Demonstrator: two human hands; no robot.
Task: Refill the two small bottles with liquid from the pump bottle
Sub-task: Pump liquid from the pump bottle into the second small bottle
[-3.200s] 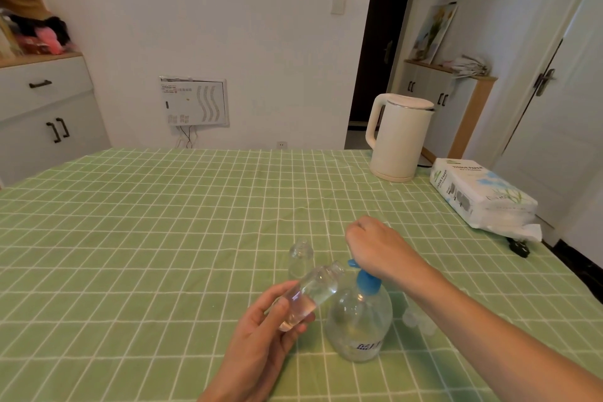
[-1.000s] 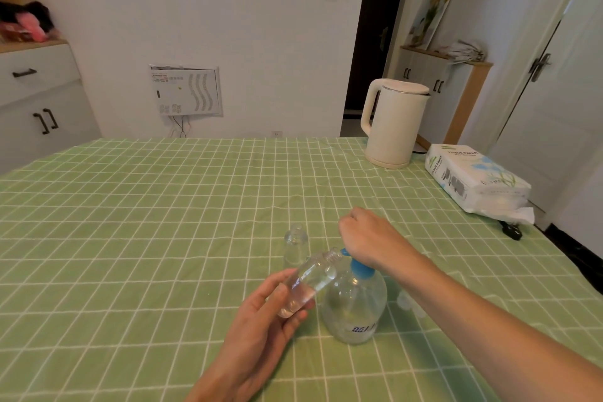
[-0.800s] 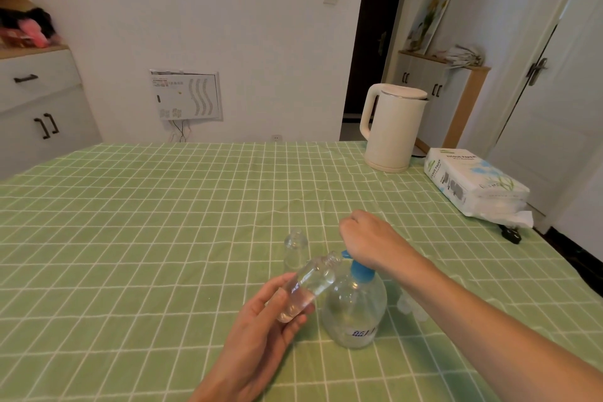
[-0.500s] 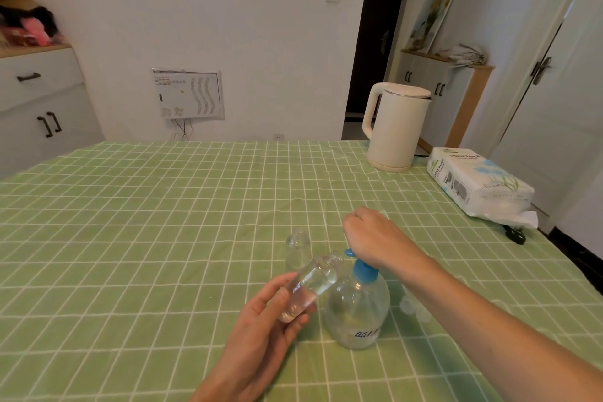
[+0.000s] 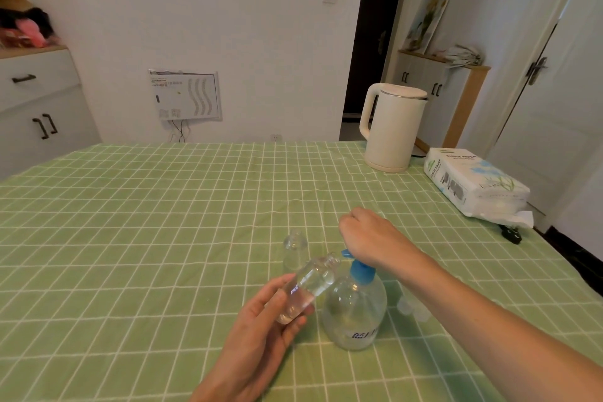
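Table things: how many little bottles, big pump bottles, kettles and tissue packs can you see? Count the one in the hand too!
Small bottles: 2 (held bottle, standing bottle)
Pump bottle: 1
Kettle: 1
Tissue pack: 1
Total: 5

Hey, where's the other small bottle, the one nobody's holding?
In the head view the loose small bottle stands upright on the green tablecloth, just beyond the tilted bottle in the left hand and left of the pump bottle.
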